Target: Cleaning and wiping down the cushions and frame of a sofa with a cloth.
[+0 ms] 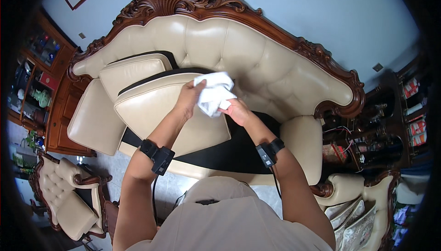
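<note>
A crumpled white cloth (214, 92) is held up between my two hands, above the sofa. My left hand (189, 97) pinches its left side, while my right hand (237, 111) grips its lower right part. Beneath the cloth, a large cream seat cushion (161, 108) lies tilted on the sofa's black seat base (209, 152). Behind that, another cream cushion (133, 71) leans at the left end. The tufted cream sofa back (202, 35) rises beyond, edged with carved dark wood (161, 3).
Cream armrests stand at the left (94, 117) and right (301, 147) of the sofa. A wooden cabinet (69, 117) is at the left, and dark shelves (390, 117) with goods at the right. Armchairs sit lower left (64, 186) and lower right (383, 196), the latter holding patterned pillows (353, 225).
</note>
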`<action>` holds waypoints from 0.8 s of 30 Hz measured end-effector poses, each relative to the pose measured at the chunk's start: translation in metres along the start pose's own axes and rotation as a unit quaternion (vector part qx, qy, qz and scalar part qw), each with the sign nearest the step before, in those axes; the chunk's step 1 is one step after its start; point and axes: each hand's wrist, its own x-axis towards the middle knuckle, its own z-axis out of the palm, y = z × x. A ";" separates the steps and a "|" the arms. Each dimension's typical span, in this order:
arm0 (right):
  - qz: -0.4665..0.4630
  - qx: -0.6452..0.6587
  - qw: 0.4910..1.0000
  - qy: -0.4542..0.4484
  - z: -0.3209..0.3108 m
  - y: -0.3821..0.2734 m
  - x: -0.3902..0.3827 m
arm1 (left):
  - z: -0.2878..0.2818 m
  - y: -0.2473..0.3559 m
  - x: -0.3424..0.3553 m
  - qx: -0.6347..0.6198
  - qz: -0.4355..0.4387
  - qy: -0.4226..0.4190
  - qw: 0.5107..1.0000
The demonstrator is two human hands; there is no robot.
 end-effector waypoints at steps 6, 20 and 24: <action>0.011 -0.045 0.999 -0.010 0.003 -0.031 0.000 | -0.043 -0.018 0.006 0.175 -0.096 0.062 0.978; -0.139 -0.380 0.889 0.213 0.010 -0.030 0.043 | -0.043 -0.028 0.026 0.019 -0.038 0.062 0.997; -0.113 -0.279 0.953 0.043 0.041 -0.013 0.058 | -0.038 -0.016 0.036 -0.001 -0.106 -0.100 0.989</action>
